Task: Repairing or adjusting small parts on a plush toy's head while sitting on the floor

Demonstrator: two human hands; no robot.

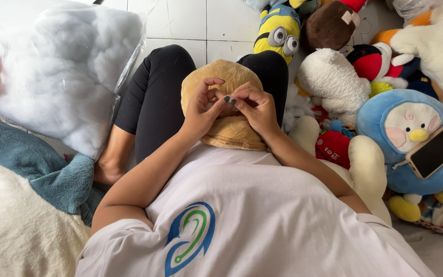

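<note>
— What sort of place is this?

— A room in a home, used as a small toy-repair or toy-making corner. The floor (190,20) is plain white tile, and the person sits right on it.

— What shows the toy work?

— At the upper left lies a big clear bag of white stuffing (62,66). Along the right side of the frame plush toys are heaped: a yellow goggle-eyed one (278,31), a brown one (329,25), a fluffy white one (331,79), a blue round one (403,133) with a phone (435,150) propped against it.

— And homely signs?

— A teal and cream plush blanket (21,195) at lower left.
</note>
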